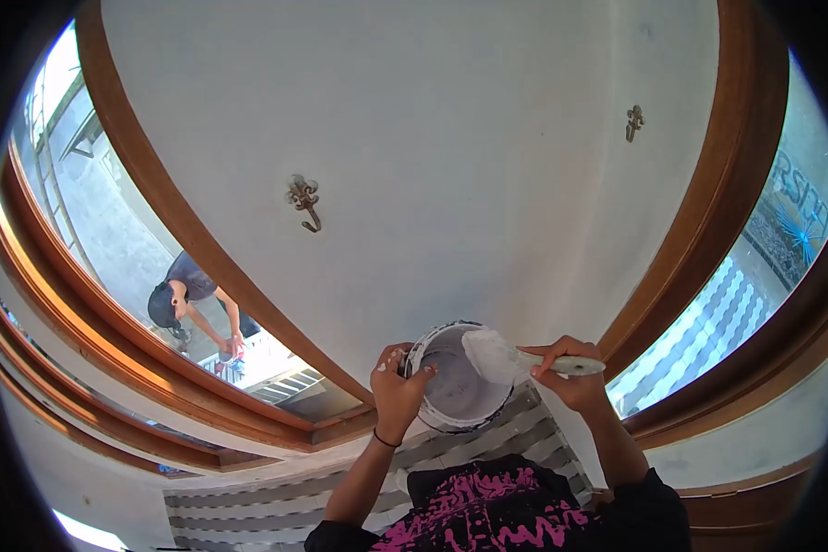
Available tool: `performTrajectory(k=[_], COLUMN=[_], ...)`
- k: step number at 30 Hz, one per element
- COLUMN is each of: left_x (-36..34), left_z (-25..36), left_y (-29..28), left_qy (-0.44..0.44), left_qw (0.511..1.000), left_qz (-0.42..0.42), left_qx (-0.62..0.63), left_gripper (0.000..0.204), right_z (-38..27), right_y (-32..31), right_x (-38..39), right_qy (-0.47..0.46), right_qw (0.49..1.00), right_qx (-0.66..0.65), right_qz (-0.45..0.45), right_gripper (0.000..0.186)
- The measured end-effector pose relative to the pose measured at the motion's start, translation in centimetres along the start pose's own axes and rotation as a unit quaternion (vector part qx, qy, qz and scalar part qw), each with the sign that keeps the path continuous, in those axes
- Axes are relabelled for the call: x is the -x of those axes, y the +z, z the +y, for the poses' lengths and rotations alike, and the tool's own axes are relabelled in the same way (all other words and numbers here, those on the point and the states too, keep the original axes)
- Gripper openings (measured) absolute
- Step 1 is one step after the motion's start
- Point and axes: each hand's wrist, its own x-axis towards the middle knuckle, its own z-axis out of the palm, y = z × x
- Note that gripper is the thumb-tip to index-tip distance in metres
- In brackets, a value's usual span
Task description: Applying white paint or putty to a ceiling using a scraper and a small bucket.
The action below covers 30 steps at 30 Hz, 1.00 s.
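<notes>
A round paint bucket (443, 407) with smeared, pale walls hangs in front of my body, its opening tilted toward me. My left hand (396, 394) is closed around its left rim, thumb over the edge, with white spots on the fingers. In my right hand (570, 370) is a paintbrush (497, 357), gripped by its light handle. Thick white paint coats the brush's wide head, which lies over the right side of the bucket's mouth. Whether the bristles touch the rim I cannot tell. What sits at the bucket's bottom shows only as a greyish-white film.
A white wall (432, 138) rises ahead, bearing two ornate metal hooks, one at left (303, 201) and one at right (634, 123). Brown wooden window frames (170, 198) flank it. Through the left window, a person in a cap (191, 285) bends over something. Patterned tiles (276, 515) cover the floor.
</notes>
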Motion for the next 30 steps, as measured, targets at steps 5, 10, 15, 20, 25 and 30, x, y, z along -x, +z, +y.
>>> performTrajectory(k=[5,10,15,20,25,30], left_x=[-2.9,-3.9,-5.7,-6.4,-6.2,-5.9], left_z=[1.2,6.0,8.5,9.4,10.6,12.2], left_y=[-0.8,-3.4,-4.0,-4.6,-5.2,-6.2], left_qy=[0.019,-0.002,0.007,0.051,0.014,-0.025], left_qw=[0.995,0.984,0.979,0.981,0.976,0.948], left_qz=[-0.022,-0.111,-0.153,-0.167,-0.163,-0.204], left_qx=[0.094,0.141,0.131,0.085,0.141,0.243], left_gripper=[0.033,0.027,0.028,0.041,0.037,0.020], right_z=[-2.1,-6.4,-7.6,-9.1,-9.3,-10.9], right_y=[-1.2,-3.1,-4.8,-4.4,-4.9,-5.5], right_x=[-2.7,-4.5,-6.6,-7.6,-8.8,-11.7], right_qy=[0.087,0.052,-0.011,-0.033,-0.040,-0.025], right_qw=[0.977,0.985,0.987,0.988,0.989,0.969], right_qx=[-0.179,-0.151,-0.158,-0.152,-0.142,-0.244], right_qz=[0.079,0.058,0.025,-0.003,0.001,0.025], right_gripper=[0.021,0.023,0.024,0.025,0.024,0.020])
